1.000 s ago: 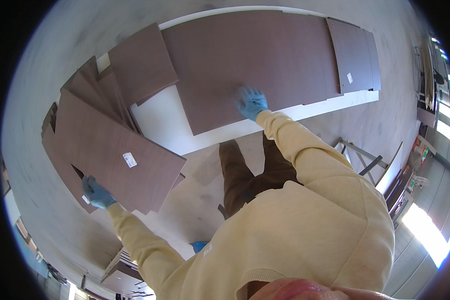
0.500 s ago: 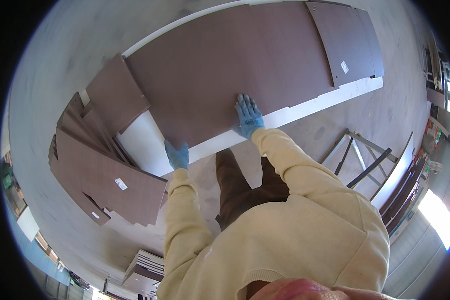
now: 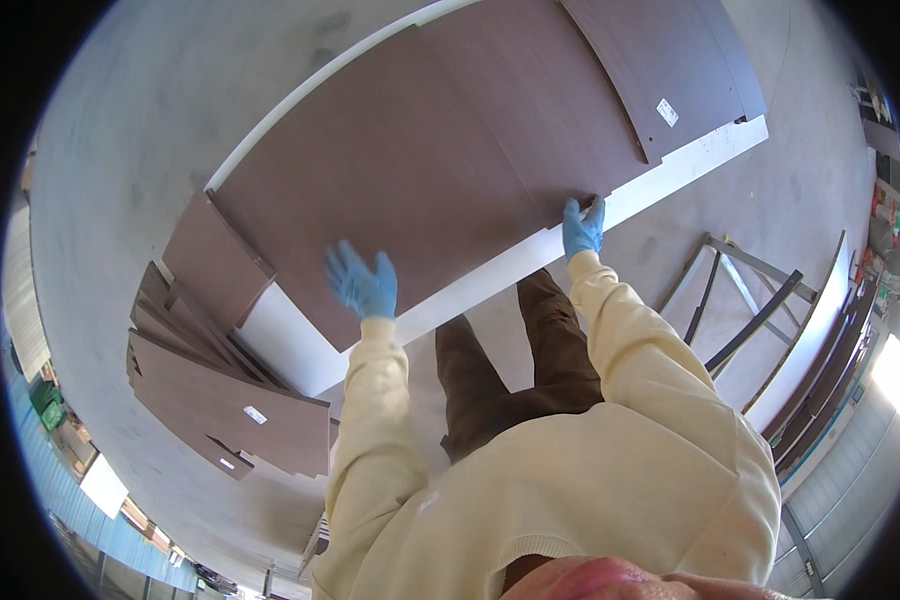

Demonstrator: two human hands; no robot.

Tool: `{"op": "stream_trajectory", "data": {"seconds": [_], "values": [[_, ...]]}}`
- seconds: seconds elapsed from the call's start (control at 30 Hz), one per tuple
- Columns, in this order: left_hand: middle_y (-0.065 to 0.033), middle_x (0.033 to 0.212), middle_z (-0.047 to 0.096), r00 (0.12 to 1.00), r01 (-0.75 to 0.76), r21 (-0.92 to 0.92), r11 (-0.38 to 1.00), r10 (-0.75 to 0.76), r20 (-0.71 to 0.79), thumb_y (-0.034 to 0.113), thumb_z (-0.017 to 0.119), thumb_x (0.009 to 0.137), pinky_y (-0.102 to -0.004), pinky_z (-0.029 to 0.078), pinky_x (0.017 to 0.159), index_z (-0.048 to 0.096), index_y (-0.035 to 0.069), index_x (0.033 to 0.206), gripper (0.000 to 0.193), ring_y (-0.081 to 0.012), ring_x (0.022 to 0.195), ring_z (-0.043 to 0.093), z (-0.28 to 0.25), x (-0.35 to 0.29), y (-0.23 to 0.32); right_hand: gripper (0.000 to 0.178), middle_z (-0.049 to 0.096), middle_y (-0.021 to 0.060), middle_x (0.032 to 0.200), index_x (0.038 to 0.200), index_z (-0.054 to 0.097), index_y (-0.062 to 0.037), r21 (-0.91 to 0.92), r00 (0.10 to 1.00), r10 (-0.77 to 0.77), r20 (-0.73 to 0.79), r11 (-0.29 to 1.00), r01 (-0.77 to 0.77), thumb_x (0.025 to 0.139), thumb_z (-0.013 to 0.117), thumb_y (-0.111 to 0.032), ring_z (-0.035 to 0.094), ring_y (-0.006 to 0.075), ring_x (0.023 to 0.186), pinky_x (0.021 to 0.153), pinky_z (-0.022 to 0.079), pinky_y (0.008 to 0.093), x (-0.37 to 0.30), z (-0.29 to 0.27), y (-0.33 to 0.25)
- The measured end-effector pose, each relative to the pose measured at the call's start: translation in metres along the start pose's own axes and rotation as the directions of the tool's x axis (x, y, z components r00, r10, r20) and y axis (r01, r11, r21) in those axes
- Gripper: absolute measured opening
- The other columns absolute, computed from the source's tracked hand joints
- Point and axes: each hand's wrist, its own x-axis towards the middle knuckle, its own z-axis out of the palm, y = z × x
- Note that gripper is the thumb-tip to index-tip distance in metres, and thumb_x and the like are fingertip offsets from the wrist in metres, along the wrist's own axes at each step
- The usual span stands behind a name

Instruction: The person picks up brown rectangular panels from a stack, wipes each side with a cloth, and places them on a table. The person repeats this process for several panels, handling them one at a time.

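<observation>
A large flat brown panel (image 3: 370, 180) lies on a long white surface (image 3: 490, 283) in front of me. My left hand (image 3: 363, 286), in a blue glove, is over the panel's near left part with fingers spread; whether it touches is unclear. At the near edge of a second brown panel (image 3: 510, 110), just right of the first, my gloved right hand (image 3: 583, 228) has its fingers bent around the edge, thumb on the left. A darker panel (image 3: 660, 70) with a white label overlaps the right end.
Several brown panels (image 3: 235, 390) lean and overlap at the left, near a smaller brown piece (image 3: 210, 248). A metal frame (image 3: 755, 310) stands on the floor at the right, beside a white-faced board (image 3: 800, 340). Concrete floor (image 3: 230, 110) surrounds the white surface.
My right hand has moved right, from lying flat on the brown surface to its near edge. My left hand has come off the near left edge, fingers spreading. The view has turned slightly.
</observation>
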Motion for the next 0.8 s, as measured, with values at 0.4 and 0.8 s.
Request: {"op": "stream_trajectory", "data": {"seconds": [0.4, 0.8], "values": [[-0.016, 0.166, 0.031, 0.839, -0.543, 0.148, 0.826, 0.531, 0.116, 0.06, 0.065, 0.088, -0.0574, 0.022, 0.123, 0.038, 0.012, 0.159, 0.089, -0.0347, 0.156, 0.021, 0.081, 0.285, 0.301, 0.016, 0.057, -0.0018, 0.087, 0.104, 0.06, -0.0065, 0.673, 0.791, 0.541, 0.287, 0.473, -0.568, 0.093, 0.071, -0.01, 0.049, 0.0086, 0.074, 0.067, 0.042, 0.0263, 0.043, -0.014, 0.039], [-0.015, 0.131, 0.069, 0.866, -0.459, 0.272, 0.846, 0.357, 0.35, 0.081, 0.059, 0.083, -0.0509, 0.043, 0.109, 0.057, 0.009, 0.144, 0.094, -0.0354, 0.126, 0.062, 0.092, 0.32, 0.388, 0.038, 0.062, 0.0009, 0.099, 0.124, 0.06, -0.0083, 0.597, 0.562, 0.678, 0.475, 0.221, -0.771, 0.091, 0.078, -0.016, 0.057, 0.0132, 0.084, 0.077, 0.053, 0.0295, 0.07, -0.035, 0.041]]}}
